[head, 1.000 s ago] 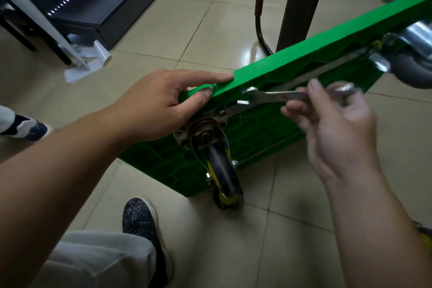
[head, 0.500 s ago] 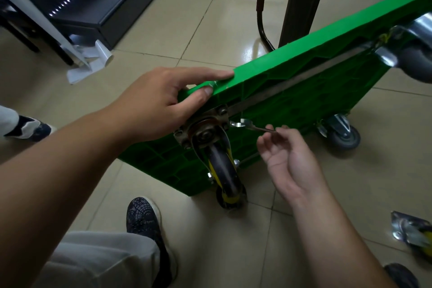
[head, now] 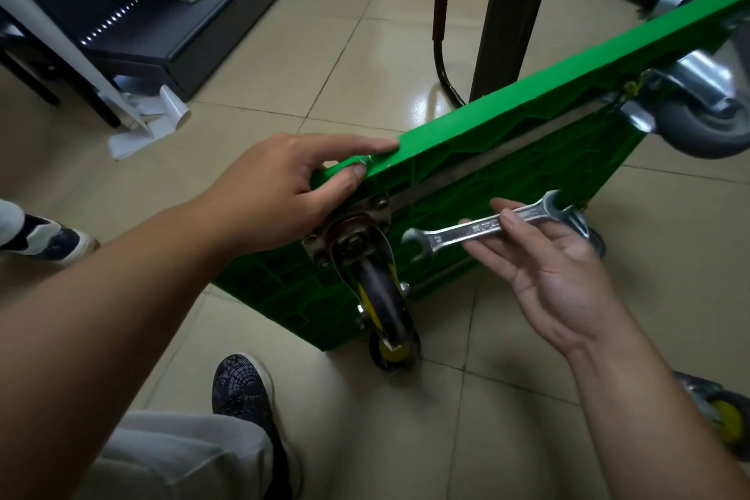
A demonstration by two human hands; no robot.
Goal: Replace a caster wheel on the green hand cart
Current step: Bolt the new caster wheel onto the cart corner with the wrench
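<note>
The green hand cart (head: 527,106) is tipped on its edge, underside towards me. My left hand (head: 284,187) grips its upper corner, thumb on the underside. Just below that corner a caster wheel (head: 383,308) with a black tyre and yellow hub is bolted on by a rusty plate (head: 349,231); its tyre touches the floor. My right hand (head: 552,264) holds a silver double open-end wrench (head: 487,227) by the shaft, palm up, a little right of the plate. The wrench's left jaw is close to the plate but apart from the bolts.
A grey caster (head: 706,122) sticks out at the cart's far right corner. A loose yellow-hubbed caster (head: 722,418) lies on the tiled floor at lower right. My shoe (head: 243,390) is near the cart; another person's shoe (head: 44,239) at left. Dark shelving (head: 162,32) stands behind.
My right hand dropped from the cart's upper edge to beside the caster plate, then turned palm up and drew the wrench out to the right. My left hand kept its grip.
</note>
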